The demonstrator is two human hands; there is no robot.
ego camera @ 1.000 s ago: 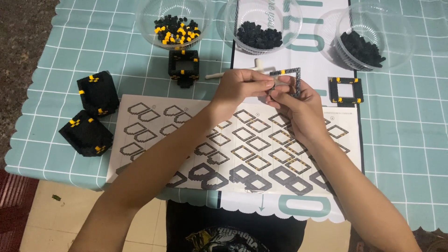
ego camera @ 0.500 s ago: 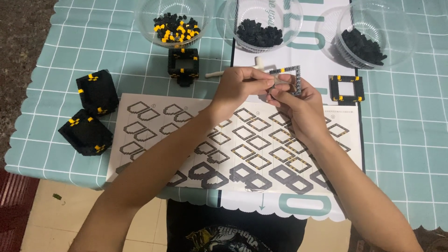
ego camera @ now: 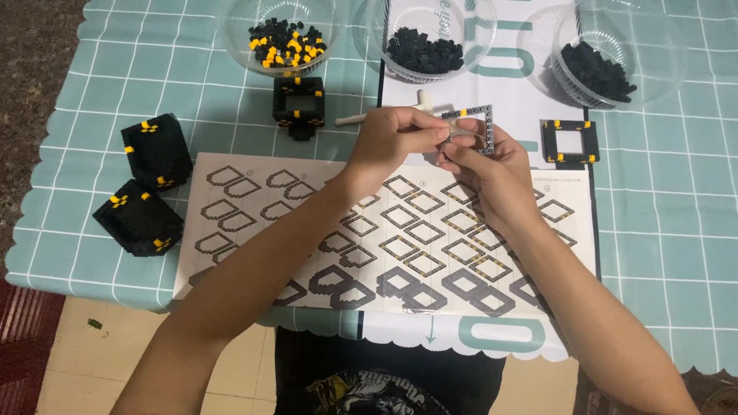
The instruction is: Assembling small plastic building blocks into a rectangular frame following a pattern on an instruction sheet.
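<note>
Bowls (ego camera: pixel 280 38) behind instruction sheet (ego camera: pixel 254 207)

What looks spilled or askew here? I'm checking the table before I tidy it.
Nothing is spilled: the bricks stay in the three bowls. Two black cubes sit tilted at the left, and the instruction sheet overhangs the table's near edge. Both hands hold a square frame.

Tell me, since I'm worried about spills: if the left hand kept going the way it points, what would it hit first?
The left hand points toward the right hand and the square frame held there, so it would likely meet those first. Depth is unclear.
</note>
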